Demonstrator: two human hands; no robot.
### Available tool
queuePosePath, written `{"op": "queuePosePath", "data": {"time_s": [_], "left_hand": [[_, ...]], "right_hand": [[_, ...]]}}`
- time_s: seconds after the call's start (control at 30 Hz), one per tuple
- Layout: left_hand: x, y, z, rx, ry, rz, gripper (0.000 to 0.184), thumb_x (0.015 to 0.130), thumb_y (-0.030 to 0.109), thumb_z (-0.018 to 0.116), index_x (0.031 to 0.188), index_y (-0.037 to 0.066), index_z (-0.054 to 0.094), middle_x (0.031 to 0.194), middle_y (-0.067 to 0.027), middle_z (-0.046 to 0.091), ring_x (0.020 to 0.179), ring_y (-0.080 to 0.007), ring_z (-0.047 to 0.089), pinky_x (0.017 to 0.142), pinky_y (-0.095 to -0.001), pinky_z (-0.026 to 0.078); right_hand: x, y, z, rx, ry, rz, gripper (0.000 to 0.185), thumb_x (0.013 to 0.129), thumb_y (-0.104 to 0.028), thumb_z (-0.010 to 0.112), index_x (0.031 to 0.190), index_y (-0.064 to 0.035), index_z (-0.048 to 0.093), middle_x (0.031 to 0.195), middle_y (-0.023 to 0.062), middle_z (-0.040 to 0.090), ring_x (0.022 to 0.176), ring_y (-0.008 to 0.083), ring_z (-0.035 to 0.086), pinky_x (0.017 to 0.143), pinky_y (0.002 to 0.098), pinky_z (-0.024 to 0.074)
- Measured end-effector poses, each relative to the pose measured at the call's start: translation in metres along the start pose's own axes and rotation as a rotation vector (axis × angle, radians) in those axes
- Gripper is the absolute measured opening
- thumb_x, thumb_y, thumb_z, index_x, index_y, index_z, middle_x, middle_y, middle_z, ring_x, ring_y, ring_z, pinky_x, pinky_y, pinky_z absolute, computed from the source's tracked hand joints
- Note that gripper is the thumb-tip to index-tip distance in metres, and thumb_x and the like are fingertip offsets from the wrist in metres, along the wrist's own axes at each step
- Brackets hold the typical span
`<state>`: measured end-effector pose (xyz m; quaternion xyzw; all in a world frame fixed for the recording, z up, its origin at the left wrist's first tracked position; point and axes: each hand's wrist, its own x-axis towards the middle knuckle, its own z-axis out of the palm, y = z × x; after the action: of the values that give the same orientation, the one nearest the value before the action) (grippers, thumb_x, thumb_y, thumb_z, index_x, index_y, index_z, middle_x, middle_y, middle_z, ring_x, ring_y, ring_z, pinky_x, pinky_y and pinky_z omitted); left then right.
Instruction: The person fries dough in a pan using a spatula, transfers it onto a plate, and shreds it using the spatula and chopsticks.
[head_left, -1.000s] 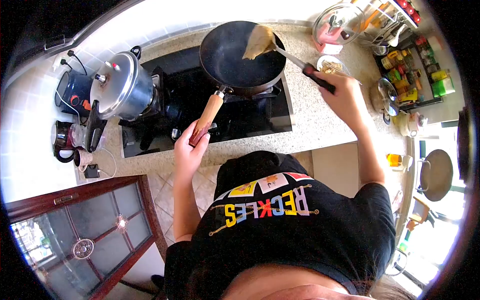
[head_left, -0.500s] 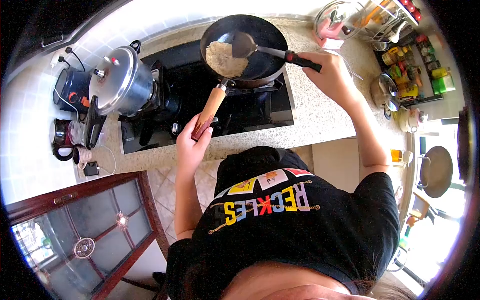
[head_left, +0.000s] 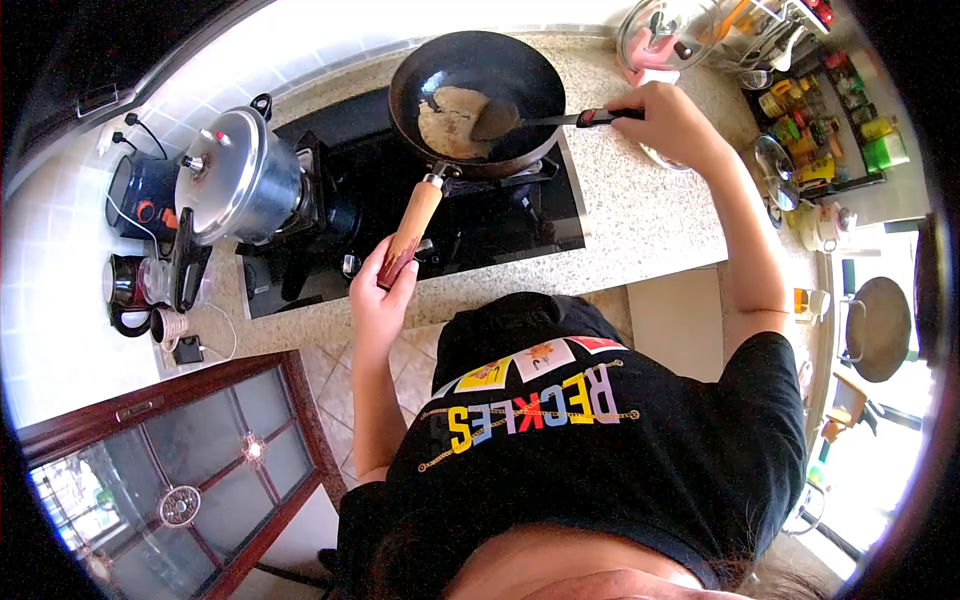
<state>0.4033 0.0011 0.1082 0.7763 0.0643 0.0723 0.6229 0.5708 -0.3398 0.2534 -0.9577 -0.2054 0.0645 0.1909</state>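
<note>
My left hand (head_left: 384, 284) is closed around the wooden handle of a dark wok (head_left: 535, 85), which sits over the stove (head_left: 480, 222). In my right hand (head_left: 668, 122) is a spatula (head_left: 560, 120), gripped by its black handle. Its dark blade lies inside the wok against the right edge of a pale, flat pancake (head_left: 447, 125). The pancake rests in the left part of the wok, and the blade hides some of its edge.
A pressure cooker (head_left: 228, 180) stands on the left burner, its handle pointing toward me. A glass lid (head_left: 640, 40) leans at the back right. Spice jars (head_left: 800, 130) fill a rack on the right. A glass-paned door (head_left: 200, 470) is at lower left.
My right hand has moved slightly right and up, and the spatula blade has dropped lower in the wok. The pancake's shape and browning look different. My left hand keeps its hold.
</note>
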Motion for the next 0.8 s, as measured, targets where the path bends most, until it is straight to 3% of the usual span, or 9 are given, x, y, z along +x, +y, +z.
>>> {"op": "queuePosePath", "data": {"time_s": [0.13,0.33,0.4,0.43,0.53,0.6,0.8], "left_hand": [[0.000,0.001,0.001,-0.025,-0.003,-0.005,0.042,0.085,0.007,0.065,0.124,-0.005,0.054,0.104,-0.0045,0.063,0.090,-0.0080,0.058,0.080,-0.0224,0.046],[-0.001,-0.002,0.003,-0.013,0.025,0.006,0.039,0.084,0.001,0.063,0.122,-0.004,0.056,0.104,-0.0054,0.065,0.089,-0.0087,0.059,0.080,-0.0231,0.048],[-0.001,0.000,0.001,-0.011,0.002,-0.019,0.040,0.085,0.005,0.064,0.123,-0.004,0.055,0.108,-0.0059,0.063,0.095,-0.0097,0.059,0.085,-0.0235,0.045],[0.000,-0.001,0.001,-0.010,0.002,-0.019,0.040,0.085,0.005,0.064,0.123,-0.004,0.055,0.108,-0.0059,0.063,0.095,-0.0097,0.059,0.085,-0.0235,0.045],[0.000,-0.006,0.002,-0.020,0.018,0.022,0.039,0.084,0.001,0.064,0.122,-0.004,0.056,0.103,-0.0052,0.065,0.089,-0.0089,0.059,0.080,-0.0231,0.048],[0.000,-0.006,0.001,0.008,0.009,-0.003,0.040,0.085,0.005,0.064,0.123,-0.005,0.055,0.108,-0.0058,0.063,0.095,-0.0098,0.059,0.085,-0.0235,0.045],[0.000,-0.003,0.002,-0.006,0.021,-0.003,0.039,0.084,0.002,0.064,0.122,-0.004,0.056,0.105,-0.0056,0.064,0.092,-0.0094,0.059,0.082,-0.0233,0.047]], "right_hand": [[-0.002,0.002,0.000,0.025,0.042,-0.047,0.026,0.080,-0.015,0.065,0.102,-0.0031,0.070,0.064,0.0094,0.060,0.054,0.0133,0.051,0.054,0.0291,0.0434],[0.015,0.012,0.035,0.084,0.118,-0.126,0.024,0.083,-0.013,0.065,0.105,-0.0035,0.069,0.066,0.0079,0.062,0.058,0.0109,0.053,0.055,0.0284,0.0433],[0.021,0.015,0.033,0.177,0.121,-0.006,0.024,0.079,-0.018,0.067,0.096,-0.0026,0.071,0.081,0.0170,0.069,0.069,0.0240,0.067,0.065,0.0348,0.0516],[0.021,0.024,0.031,0.161,0.148,-0.021,0.025,0.084,-0.016,0.066,0.105,-0.0020,0.069,0.069,0.0023,0.063,0.059,0.0087,0.051,0.055,0.0273,0.0421],[0.023,0.047,0.022,0.177,0.197,0.011,0.025,0.085,-0.017,0.066,0.104,-0.0020,0.070,0.069,0.0008,0.062,0.061,0.0081,0.050,0.056,0.0270,0.0417],[0.024,0.038,0.019,0.167,0.164,0.049,0.025,0.085,-0.017,0.066,0.104,-0.0017,0.070,0.069,0.0024,0.063,0.061,0.0091,0.052,0.056,0.0274,0.0426],[0.012,0.025,0.014,0.045,0.023,0.011,0.024,0.080,-0.015,0.065,0.098,0.0003,0.070,0.067,0.0123,0.062,0.060,0.0155,0.057,0.058,0.0304,0.0455]]}}
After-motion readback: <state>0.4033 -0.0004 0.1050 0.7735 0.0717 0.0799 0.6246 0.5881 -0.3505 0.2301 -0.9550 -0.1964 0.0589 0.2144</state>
